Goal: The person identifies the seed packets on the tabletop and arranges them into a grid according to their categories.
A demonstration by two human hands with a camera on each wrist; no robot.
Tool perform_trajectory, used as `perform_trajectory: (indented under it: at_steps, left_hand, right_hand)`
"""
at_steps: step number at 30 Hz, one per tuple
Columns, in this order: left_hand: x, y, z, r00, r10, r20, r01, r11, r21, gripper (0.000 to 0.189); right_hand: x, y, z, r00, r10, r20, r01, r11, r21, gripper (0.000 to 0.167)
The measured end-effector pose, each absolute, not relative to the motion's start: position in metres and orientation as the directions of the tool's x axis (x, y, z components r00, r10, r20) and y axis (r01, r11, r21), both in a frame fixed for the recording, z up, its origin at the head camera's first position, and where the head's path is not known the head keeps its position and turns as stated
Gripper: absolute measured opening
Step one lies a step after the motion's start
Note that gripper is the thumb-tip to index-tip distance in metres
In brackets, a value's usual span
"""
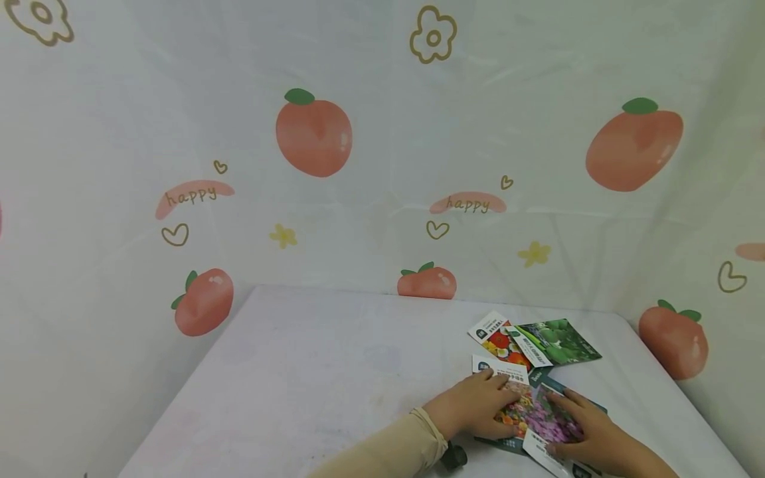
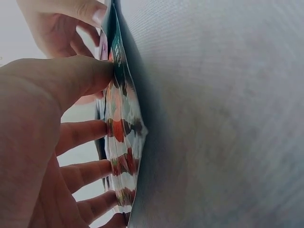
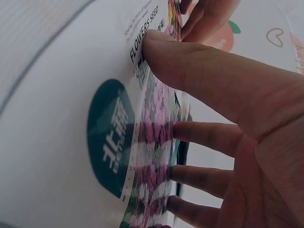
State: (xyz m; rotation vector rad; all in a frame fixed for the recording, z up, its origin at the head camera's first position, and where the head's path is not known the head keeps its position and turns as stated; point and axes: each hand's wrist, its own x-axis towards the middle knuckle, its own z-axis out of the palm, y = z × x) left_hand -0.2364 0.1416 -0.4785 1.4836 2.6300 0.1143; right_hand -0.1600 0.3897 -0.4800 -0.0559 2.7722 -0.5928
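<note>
On the right part of the table my left hand rests on a flower seed packet with orange and yellow blooms, fingers spread over its face. My right hand lies over a second seed packet with purple blooms, which overlaps the first. Seen from the right wrist, this purple packet has a white end printed "FLOWERS SEED", with the thumb on it and straight fingers along the far side. The left wrist view shows the left thumb and fingertips touching a packet's edge.
Behind the hands lie a packet with red and yellow flowers and a green packet partly over it. A small dark object sits by the left sleeve. A fruit-printed cloth hangs behind the white table.
</note>
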Motion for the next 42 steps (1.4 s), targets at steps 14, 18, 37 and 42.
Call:
perform_trajectory:
  at_steps: [14,18,37,42]
  left_hand:
    - [-0.236,0.137,-0.478,-0.513,0.856,-0.069,0.847,0.518,0.122,0.062]
    - [-0.237,0.135,-0.479,-0.509,0.857,-0.074,0.847,0.515,0.137,0.062]
    - [-0.234,0.122,-0.474,-0.504,0.861,-0.069,0.844,0.508,0.174,0.061]
    - [-0.235,0.119,-0.477,-0.5,0.864,-0.054,0.847,0.502,0.174,0.062]
  right_hand:
    - [-0.161,0.387,-0.48,-0.949,-0.088,-0.301,0.042,0.916,-0.4,0.092]
    - [-0.161,0.387,-0.479,-0.95,-0.085,-0.3,0.042,0.919,-0.393,0.092]
    - [-0.161,0.387,-0.479,-0.944,-0.073,-0.321,0.062,0.918,-0.392,0.093]
    - [-0.161,0.386,-0.48,-0.942,-0.057,-0.331,0.079,0.921,-0.381,0.094]
